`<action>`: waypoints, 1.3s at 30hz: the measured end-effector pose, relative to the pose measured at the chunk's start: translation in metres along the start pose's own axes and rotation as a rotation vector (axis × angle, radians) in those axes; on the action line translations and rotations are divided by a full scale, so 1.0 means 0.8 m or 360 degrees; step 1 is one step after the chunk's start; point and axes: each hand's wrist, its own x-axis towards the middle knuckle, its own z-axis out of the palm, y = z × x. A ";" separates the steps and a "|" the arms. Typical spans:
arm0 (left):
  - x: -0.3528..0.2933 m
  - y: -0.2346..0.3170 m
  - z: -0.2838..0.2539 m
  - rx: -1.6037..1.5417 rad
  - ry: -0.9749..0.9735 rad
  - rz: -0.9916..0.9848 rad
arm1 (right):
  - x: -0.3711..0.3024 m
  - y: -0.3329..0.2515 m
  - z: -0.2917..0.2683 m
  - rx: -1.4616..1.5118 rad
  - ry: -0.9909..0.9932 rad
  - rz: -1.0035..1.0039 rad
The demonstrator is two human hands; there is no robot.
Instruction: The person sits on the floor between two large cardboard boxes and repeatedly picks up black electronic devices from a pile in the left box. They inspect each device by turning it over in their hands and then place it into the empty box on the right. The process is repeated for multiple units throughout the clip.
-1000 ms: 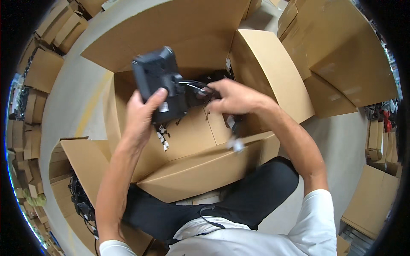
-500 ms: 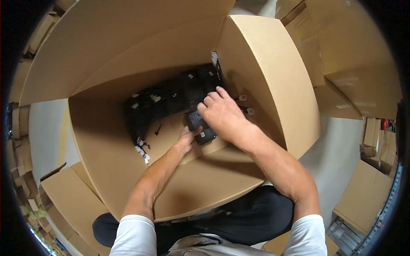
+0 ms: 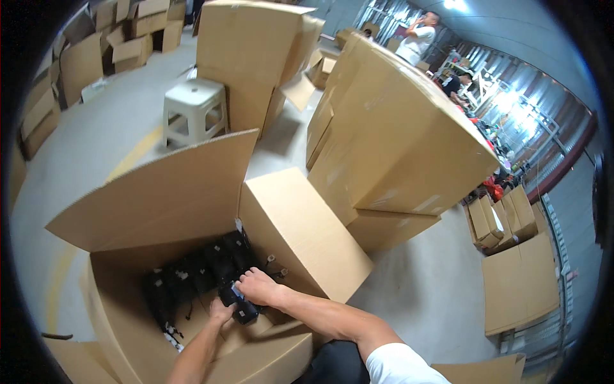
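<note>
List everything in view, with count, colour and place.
Open box: one, brown, lower left
Near black unit: one, black, at both hands
Other black units: several, black, along the box's far side
Connectors: several, white, mainly the box's near-left corner
Stool: one, white, beyond the box
Tall carton: one, brown, beside the stool
Large cartons: stacked, count unclear, brown, centre
Smaller cartons: many, brown, upper left and right
Floor line: yellow, left
People: at least two, white and dark tops, upper right
Sleeve: one, white, bottom
Left hand: one, bare, unit's left
Right hand: one, bare, unit's upper right
</note>
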 end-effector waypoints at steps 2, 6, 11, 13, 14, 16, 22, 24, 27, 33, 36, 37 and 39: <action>-0.037 0.040 -0.111 -0.0048 -0.0290 0.0233 | 0.016 0.013 0.001 -0.0087 -0.0085 -0.0008; -0.224 0.120 -0.327 -0.0012 0.0102 0.0766 | -0.010 0.041 0.020 -0.0133 -0.0357 0.0079; -0.514 -0.043 -0.517 -0.0341 0.1293 0.0521 | 0.017 0.006 -0.057 -0.0145 -0.0439 0.0144; -0.620 -0.126 -0.533 -0.0137 0.1822 0.0251 | 0.020 -0.023 -0.086 -0.0041 -0.0523 0.0176; -0.649 -0.191 -0.530 -0.0137 0.1898 -0.0055 | 0.009 -0.024 -0.104 -0.0006 -0.0546 0.0184; -0.694 -0.250 -0.507 0.0072 0.1553 -0.0440 | -0.026 -0.023 -0.116 0.0052 -0.0320 0.0081; -0.811 -0.440 -0.393 0.0087 0.0811 -0.0793 | -0.073 -0.072 -0.153 0.0334 -0.0306 0.0039; -0.814 -0.438 -0.368 -0.0021 0.0971 -0.0836 | -0.066 -0.088 -0.172 0.0284 -0.0354 0.0024; -0.785 -0.405 -0.349 0.0189 0.1121 -0.0752 | -0.072 -0.103 -0.204 0.0298 -0.0298 0.0016; -0.738 -0.415 -0.341 0.0495 0.0727 -0.0335 | -0.068 -0.226 -0.237 0.0508 -0.0251 -0.0128; -0.757 -0.436 -0.376 0.0419 0.0373 -0.0458 | -0.078 -0.296 -0.261 0.0475 -0.0292 -0.0234; -0.769 -0.435 -0.379 0.0394 0.0345 -0.0425 | -0.083 -0.309 -0.268 0.0468 -0.0281 -0.0282; -0.787 -0.428 -0.385 0.0150 0.0208 -0.0232 | -0.093 -0.319 -0.274 0.0468 -0.0230 -0.0360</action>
